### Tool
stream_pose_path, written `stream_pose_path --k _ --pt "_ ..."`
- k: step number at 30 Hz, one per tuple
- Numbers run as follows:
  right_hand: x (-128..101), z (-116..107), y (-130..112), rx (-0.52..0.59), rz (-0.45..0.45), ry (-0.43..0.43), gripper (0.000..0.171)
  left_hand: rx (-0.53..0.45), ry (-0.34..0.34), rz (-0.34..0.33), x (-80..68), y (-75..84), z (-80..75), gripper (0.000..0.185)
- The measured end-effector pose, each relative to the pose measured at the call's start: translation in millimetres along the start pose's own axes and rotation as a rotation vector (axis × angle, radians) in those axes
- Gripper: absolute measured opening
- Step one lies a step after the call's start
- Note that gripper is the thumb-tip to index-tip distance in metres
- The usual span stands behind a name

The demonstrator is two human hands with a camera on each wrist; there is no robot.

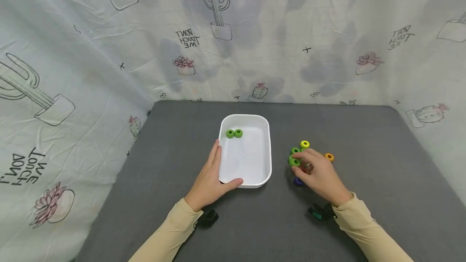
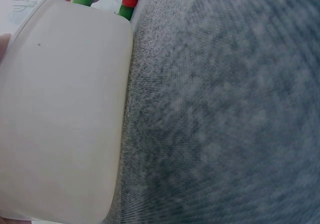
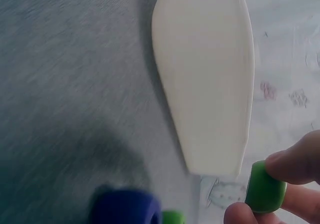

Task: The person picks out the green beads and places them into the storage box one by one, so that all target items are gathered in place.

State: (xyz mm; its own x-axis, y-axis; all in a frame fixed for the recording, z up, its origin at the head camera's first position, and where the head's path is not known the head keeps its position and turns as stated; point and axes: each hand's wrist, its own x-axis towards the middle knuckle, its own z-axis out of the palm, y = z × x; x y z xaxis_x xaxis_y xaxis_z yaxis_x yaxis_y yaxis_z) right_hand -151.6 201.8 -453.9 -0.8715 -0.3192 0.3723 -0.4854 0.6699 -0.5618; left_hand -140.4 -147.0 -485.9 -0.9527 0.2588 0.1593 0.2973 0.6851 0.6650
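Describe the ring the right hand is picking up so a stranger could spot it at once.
On the grey table, look right of the white tray to the cluster of coloured rings. The green ring sits at the cluster's left edge, pinched by the right hand; unlike the other green rings there, fingers grip it.

We see a white tray (image 1: pixel 246 173) on a grey table (image 1: pixel 364 132), with two green rings (image 1: pixel 234 133) lying side by side, touching, near its far left corner. The left hand (image 1: pixel 212 177) rests against the tray's near left corner, fingers straight along the left wall, thumb along the near rim. Right of the tray, the right hand (image 1: pixel 320 175) sits over a cluster of rings, fingertips pinching a green ring (image 1: pixel 294 162). A yellow ring (image 1: pixel 304 144), an orange ring (image 1: pixel 329 157) and a blue ring (image 1: pixel 298 181) lie around it.
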Motion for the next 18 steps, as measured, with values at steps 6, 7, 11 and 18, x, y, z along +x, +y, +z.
stream_pose_path --k 6,7,11,18 --pt "14 8 -12 0.036 -0.039 -0.025 0.028 -0.009 -0.005 -0.005 -0.2 2.0 -1.0 0.122" --pt "16 9 -14 0.046 -0.044 -0.029 0.028 -0.008 -0.005 -0.006 -0.2 2.3 -0.9 0.122" --pt "26 14 -22 0.075 -0.05 -0.045 0.028 -0.003 -0.003 -0.007 0.2 2.6 -0.3 0.122" --pt "47 22 -39 0.12 -0.039 -0.073 0.029 -0.011 -0.01 -0.023 0.3 2.6 -0.6 0.122"
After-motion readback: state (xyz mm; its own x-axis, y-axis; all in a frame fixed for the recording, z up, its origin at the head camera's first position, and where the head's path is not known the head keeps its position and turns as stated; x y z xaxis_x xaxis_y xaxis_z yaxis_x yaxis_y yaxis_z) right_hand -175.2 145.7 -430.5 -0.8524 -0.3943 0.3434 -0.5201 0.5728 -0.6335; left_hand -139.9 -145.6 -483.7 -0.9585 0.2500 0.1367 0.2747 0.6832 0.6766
